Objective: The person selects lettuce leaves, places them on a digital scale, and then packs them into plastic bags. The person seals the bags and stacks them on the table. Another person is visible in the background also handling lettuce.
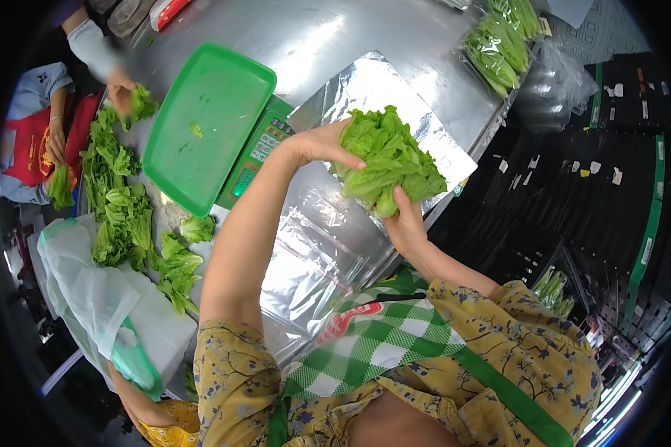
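Note:
Between both hands I hold a bunch of leafy green lettuce (391, 159) above a shiny foil sheet (433, 134). My left hand (321, 146) grips it from the upper left, thumb across the leaves. From below, my right hand (407, 223) clasps the base, with its thumb on top and its other fingers mostly hidden. Left of my forearm stands a green digital scale (209, 125), its tray bearing only a few leaf scraps. Clear plastic bags (313, 251) lie flat on the steel table (313, 33) before me.
More lettuce (120, 201) is heaped along the left. Other people's hands (122, 92) hold leaves there. A white and green plastic sack (89, 279) lies at lower left. Bagged greens (495, 53) rest at the upper right, near clear plastic (559, 84). Black crates (565, 184) stand at right.

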Motion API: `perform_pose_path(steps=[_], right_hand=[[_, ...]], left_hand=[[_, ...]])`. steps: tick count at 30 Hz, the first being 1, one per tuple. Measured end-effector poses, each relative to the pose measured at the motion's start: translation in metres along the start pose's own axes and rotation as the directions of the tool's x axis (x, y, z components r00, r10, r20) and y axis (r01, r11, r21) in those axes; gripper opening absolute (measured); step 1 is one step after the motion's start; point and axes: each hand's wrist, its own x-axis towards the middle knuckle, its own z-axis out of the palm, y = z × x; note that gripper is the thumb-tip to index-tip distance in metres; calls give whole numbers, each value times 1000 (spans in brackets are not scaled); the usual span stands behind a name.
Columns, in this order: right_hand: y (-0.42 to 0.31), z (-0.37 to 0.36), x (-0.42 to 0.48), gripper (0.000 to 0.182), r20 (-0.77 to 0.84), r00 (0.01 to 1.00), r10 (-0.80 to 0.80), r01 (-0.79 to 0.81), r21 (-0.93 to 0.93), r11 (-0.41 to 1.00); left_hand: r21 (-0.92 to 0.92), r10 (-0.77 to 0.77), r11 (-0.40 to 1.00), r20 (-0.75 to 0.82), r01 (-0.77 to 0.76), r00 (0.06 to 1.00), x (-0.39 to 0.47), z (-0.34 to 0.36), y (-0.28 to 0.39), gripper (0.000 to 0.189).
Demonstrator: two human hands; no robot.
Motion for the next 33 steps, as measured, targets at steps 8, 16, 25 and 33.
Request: perform_pose_path(steps=[8,16,25,33], right_hand=[[-4,-7,11,83,-206,978,12,-73,-295,953],[-15,-12,24,85,-182,983,-18,-65,-436,898],[-10,-10,29,76,-241,966,-96,-26,-457,889],[-17,2,23,66,-227,973,-34,-54,-369,928]], left_hand=[[107,-81,987,-328,122,941,10,7,-18,106],[244,58,966,-537,89,841,12,7,-39,108],[276,110,946,-766,169,634,9,46,-20,101],[610,270,766,-590,201,761,-7,77,-4,110]])
